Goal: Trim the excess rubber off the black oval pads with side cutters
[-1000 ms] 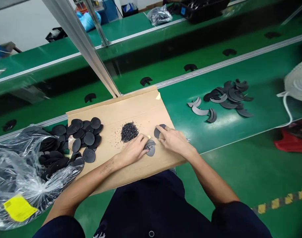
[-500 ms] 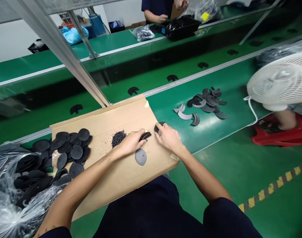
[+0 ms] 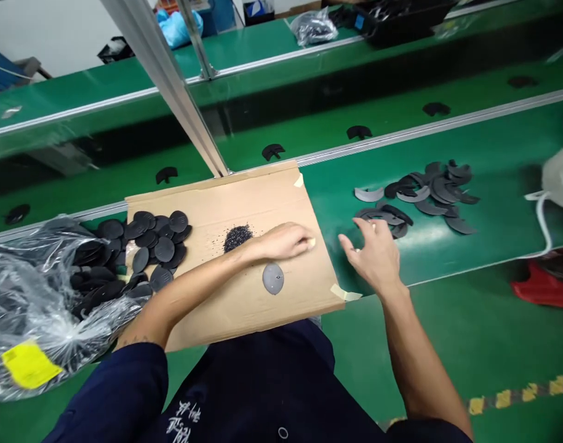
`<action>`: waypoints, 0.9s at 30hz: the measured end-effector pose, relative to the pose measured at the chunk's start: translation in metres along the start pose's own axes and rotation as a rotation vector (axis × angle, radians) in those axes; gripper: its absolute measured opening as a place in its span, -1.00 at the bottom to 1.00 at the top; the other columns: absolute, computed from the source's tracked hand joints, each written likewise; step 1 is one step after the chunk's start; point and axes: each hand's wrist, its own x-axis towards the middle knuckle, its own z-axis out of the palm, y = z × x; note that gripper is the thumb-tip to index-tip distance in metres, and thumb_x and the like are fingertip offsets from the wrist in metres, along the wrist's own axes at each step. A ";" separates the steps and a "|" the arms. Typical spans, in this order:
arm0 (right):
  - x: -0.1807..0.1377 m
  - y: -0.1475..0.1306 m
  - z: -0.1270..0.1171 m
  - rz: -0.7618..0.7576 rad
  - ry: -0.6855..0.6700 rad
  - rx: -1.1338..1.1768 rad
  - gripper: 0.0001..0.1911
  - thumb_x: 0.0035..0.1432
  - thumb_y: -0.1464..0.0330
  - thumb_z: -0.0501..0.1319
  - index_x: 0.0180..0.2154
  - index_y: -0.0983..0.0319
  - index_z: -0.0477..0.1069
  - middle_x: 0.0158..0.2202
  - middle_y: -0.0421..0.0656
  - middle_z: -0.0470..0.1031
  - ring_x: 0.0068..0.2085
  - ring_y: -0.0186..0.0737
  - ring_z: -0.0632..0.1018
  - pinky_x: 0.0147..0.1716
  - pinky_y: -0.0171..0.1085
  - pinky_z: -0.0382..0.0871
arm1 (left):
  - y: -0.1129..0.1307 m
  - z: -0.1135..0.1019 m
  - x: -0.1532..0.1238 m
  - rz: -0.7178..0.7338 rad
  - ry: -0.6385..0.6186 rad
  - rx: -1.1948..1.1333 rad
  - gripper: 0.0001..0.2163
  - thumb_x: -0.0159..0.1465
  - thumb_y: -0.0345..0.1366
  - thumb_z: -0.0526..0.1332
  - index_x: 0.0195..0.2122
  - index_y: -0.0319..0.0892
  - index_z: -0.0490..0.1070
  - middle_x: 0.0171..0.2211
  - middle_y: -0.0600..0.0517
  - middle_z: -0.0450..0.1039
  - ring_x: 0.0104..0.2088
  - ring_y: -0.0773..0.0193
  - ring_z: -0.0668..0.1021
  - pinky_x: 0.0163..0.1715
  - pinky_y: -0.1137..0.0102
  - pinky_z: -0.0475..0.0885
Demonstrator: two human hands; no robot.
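Note:
My left hand (image 3: 285,241) reaches right across the cardboard sheet (image 3: 244,197). Its fingers are drawn together near the sheet's right edge, and what they hold, if anything, is hidden. A grey oval disc (image 3: 273,278) lies flat on the cardboard just below that hand. A small heap of black granules (image 3: 237,237) sits beside the wrist. My right hand (image 3: 373,252) hovers over the green table with fingers spread and nothing in it. It is close to the nearest pieces of a pile of dark crescent-shaped pieces (image 3: 429,191).
Black discs (image 3: 156,243) are heaped on the cardboard's left end, spilling from a clear plastic bag (image 3: 32,295). An aluminium post (image 3: 170,80) slants up behind the cardboard. Single black pieces (image 3: 272,151) ride the green conveyor behind. A white fan (image 3: 560,175) stands at the right edge.
My right hand moved right off the cardboard to the crescent pile and opened. My left hand slid right along the cardboard. The dark piece between the hands is gone from sight.

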 end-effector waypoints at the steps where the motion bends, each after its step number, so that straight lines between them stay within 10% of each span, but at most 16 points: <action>1: -0.001 -0.011 0.004 -0.080 -0.027 0.027 -0.45 0.36 0.12 0.08 0.22 0.30 0.37 0.11 0.16 0.36 0.07 0.18 0.45 0.01 0.00 0.42 | 0.001 -0.001 -0.021 -0.004 -0.101 0.011 -0.83 0.40 -0.34 0.12 -0.33 -0.18 0.44 -0.39 0.03 0.49 -0.36 0.25 0.52 -0.21 0.38 0.41; 9: 0.044 -0.096 0.048 -0.387 -0.148 0.136 -0.36 0.32 -0.01 0.14 0.18 0.34 0.38 0.30 0.25 0.23 0.27 0.30 0.31 0.21 0.16 0.29 | 0.014 0.026 -0.094 -0.139 -0.104 0.245 -0.83 0.34 -0.50 0.12 -0.11 -0.16 0.43 -0.11 -0.09 0.49 -0.19 0.12 0.58 -0.21 0.33 0.45; 16: 0.065 -0.121 0.053 -0.524 -0.161 0.578 -0.31 0.32 -0.14 0.04 0.22 0.19 0.39 0.41 0.15 0.18 0.45 0.24 0.18 0.34 0.23 0.17 | -0.025 -0.010 -0.122 -0.083 0.525 -0.294 -0.87 0.45 -0.27 0.14 -0.07 -0.20 0.38 -0.17 -0.07 0.48 -0.19 0.26 0.58 -0.12 0.39 0.50; 19: 0.060 -0.143 0.046 -0.466 -0.511 0.994 -0.32 0.32 -0.19 0.01 0.19 0.12 0.38 0.03 0.06 0.58 0.00 0.03 0.62 0.00 0.02 0.52 | -0.044 -0.019 -0.125 -0.060 0.692 -0.564 -0.80 0.43 -0.21 0.20 -0.04 -0.22 0.35 -0.19 -0.05 0.48 -0.22 0.31 0.60 -0.17 0.42 0.50; 21: 0.060 -0.156 0.044 -0.316 -0.710 1.192 -0.35 0.23 -0.21 0.16 0.07 0.15 0.41 -0.37 -0.13 0.58 -0.43 -0.16 0.57 -0.35 -0.16 0.50 | -0.057 -0.028 -0.124 -0.045 0.694 -0.586 -0.79 0.41 -0.21 0.23 -0.06 -0.23 0.38 -0.18 -0.06 0.51 -0.20 0.30 0.61 -0.12 0.41 0.50; 27: 0.075 -0.164 0.043 -0.026 -0.617 1.382 -0.46 0.01 -0.14 0.42 -0.38 0.16 0.37 -0.64 -0.33 0.29 -0.60 -0.35 0.31 -0.55 -0.32 0.27 | -0.124 -0.107 -0.134 -0.592 0.703 -0.043 -0.86 0.45 -0.32 0.14 -0.14 -0.22 0.48 -0.12 -0.06 0.54 -0.06 0.23 0.58 0.04 0.33 0.47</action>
